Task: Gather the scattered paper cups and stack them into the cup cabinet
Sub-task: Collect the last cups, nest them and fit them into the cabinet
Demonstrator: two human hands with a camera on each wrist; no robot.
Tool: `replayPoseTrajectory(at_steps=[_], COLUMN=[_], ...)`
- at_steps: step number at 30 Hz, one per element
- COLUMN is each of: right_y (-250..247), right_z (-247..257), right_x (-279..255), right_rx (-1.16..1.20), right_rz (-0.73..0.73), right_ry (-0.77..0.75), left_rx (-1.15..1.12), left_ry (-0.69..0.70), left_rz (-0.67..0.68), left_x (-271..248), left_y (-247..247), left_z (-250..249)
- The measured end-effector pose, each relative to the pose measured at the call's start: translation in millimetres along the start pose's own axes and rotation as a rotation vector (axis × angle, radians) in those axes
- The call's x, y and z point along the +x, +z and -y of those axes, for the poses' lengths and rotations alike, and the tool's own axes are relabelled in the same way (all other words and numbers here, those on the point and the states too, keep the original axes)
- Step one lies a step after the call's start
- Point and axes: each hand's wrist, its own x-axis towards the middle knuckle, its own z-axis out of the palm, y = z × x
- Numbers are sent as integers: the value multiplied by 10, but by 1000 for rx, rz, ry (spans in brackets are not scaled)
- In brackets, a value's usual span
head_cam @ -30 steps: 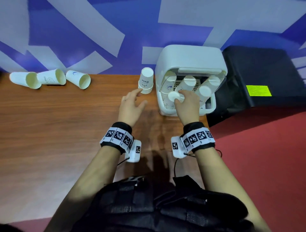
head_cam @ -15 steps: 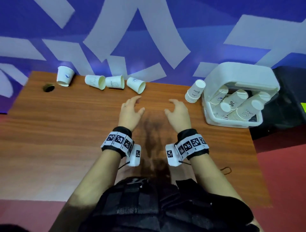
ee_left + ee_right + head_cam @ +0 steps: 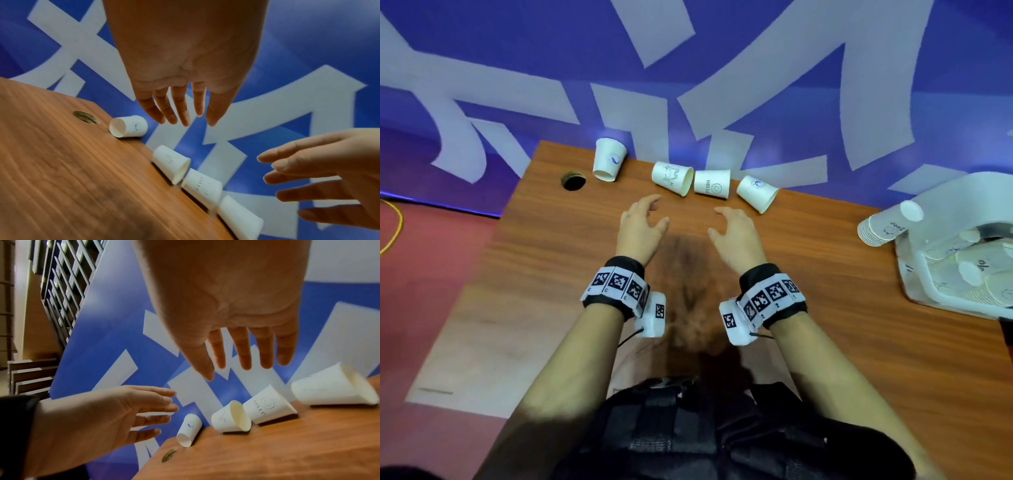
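Note:
Several white paper cups lie along the table's far edge: one with a blue mark, one with a drawing, a "HELLO" cup and one more. My left hand hovers empty just short of the drawing cup, fingers spread. Beside it my right hand hangs empty near the "HELLO" cup. At the right edge stands the white cup cabinet with stacks inside, and a cup stack leans next to it.
A round cable hole sits in the wooden table near its far left corner. A blue and white wall rises directly behind the cups. A yellow cable lies on the red floor to the left.
My right hand has come off the cups in the cabinet. Both hands have moved left and forward toward the cups at the far edge, and the head view has swung left.

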Motion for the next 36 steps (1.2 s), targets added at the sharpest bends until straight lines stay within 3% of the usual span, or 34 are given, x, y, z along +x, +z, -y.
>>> replayPoseTrajectory(at_steps=[6, 13, 18, 24, 31, 36], right_y=[436, 696, 867, 983, 1084, 1057], right_z=[297, 517, 611, 586, 512, 578], right_x=[553, 1384, 1953, 2303, 2221, 1999], right_rx=[-110, -169, -344, -537, -352, -124], right_rz=[86, 20, 7, 163, 345, 299], right_ry=[-41, -55, -110, -59, -114, -114], left_rx=[36, 131, 162, 112, 141, -52], left_ry=[-97, -214, -320, -431, -389, -348], left_rz=[-35, -73, -145, -37, -4, -59], left_x=[574, 1292, 1729, 2039, 2061, 1721], left_y=[-276, -368, -383, -344, -304, -298], left_z=[476, 826, 971, 1127, 1208, 1147])
